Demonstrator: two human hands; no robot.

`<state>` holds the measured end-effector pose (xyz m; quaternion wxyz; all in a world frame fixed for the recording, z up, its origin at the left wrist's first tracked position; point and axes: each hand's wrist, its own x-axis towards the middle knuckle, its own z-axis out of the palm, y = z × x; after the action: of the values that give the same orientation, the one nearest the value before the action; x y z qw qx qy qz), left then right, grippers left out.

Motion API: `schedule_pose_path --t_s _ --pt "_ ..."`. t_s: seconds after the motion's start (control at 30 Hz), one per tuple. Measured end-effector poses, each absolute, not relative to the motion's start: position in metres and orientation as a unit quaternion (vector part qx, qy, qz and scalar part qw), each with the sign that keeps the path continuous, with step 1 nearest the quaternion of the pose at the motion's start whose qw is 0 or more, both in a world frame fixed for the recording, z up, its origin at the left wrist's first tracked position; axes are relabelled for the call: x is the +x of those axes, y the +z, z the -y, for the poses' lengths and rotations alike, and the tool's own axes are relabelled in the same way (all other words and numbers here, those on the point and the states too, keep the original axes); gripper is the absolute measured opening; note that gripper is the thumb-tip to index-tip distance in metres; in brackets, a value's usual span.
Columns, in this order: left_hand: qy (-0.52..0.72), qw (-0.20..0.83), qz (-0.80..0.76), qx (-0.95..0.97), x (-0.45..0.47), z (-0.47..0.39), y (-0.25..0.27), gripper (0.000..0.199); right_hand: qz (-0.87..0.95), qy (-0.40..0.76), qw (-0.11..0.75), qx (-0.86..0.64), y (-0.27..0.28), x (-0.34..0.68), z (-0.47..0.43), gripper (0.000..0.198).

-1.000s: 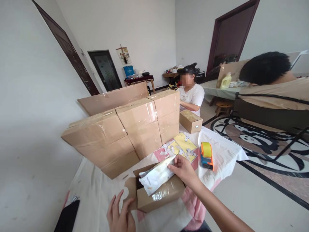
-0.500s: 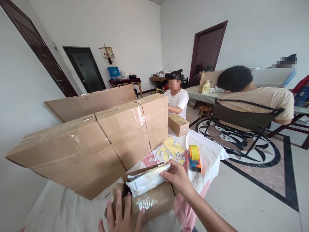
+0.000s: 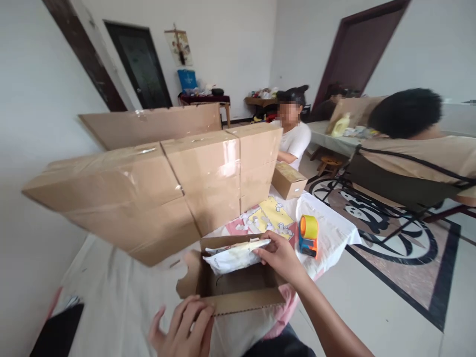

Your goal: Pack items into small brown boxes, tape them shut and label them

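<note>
A small cardboard box [image 3: 241, 303] stands open on the cloth-covered table in front of me. Inside, along its far wall, is a white plastic packet [image 3: 232, 259] with print on it; another packet edge seems to show behind it. My right hand [image 3: 279, 258] pinches the packet's right end between thumb and fingers, at the box's right side. At the near left corner, the bent fingers of my left hand [image 3: 188, 325] grip the box's front edge, the thumb standing apart. The box's floor is partly visible, with a thin dark line on it.
Large taped cartons [image 3: 208, 183] form a wall across the table's far left. A tape dispenser [image 3: 308, 237] sits at the right, near a closed small carton [image 3: 290, 181]. Paper scraps lie on the yellow cloth print [image 3: 275, 213]. One person [image 3: 295, 141] sits opposite, another [image 3: 439, 148] at the right.
The box's near flap, under my left hand before, has swung open and shows the inside. My left hand now holds the front edge. The camera view has shifted; the right hand keeps the packet.
</note>
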<state>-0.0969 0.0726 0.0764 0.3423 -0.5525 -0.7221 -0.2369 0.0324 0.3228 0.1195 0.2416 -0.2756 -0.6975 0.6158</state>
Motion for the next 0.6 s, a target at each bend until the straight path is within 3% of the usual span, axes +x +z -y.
schedule_pose_path --t_s 0.2,0.3,0.47,0.6 --pt "-0.285 0.221 0.757 -0.544 -0.062 -0.066 0.092 0.017 0.785 0.565 0.072 -0.243 0.119 0.027 -0.313 0.018" --pt "-0.315 0.204 0.771 -0.514 -0.052 -0.067 0.09 0.015 0.857 0.47 0.006 -0.213 0.118 0.027 -0.31 0.016" --pt "-0.341 0.177 0.772 -0.506 -0.048 -0.066 0.083 0.016 0.945 0.302 -0.02 -0.122 0.116 0.027 -0.311 0.02" --pt "-0.353 0.173 0.77 -0.503 -0.053 -0.062 0.075 0.015 0.949 0.301 0.004 -0.093 0.113 0.024 -0.313 0.032"
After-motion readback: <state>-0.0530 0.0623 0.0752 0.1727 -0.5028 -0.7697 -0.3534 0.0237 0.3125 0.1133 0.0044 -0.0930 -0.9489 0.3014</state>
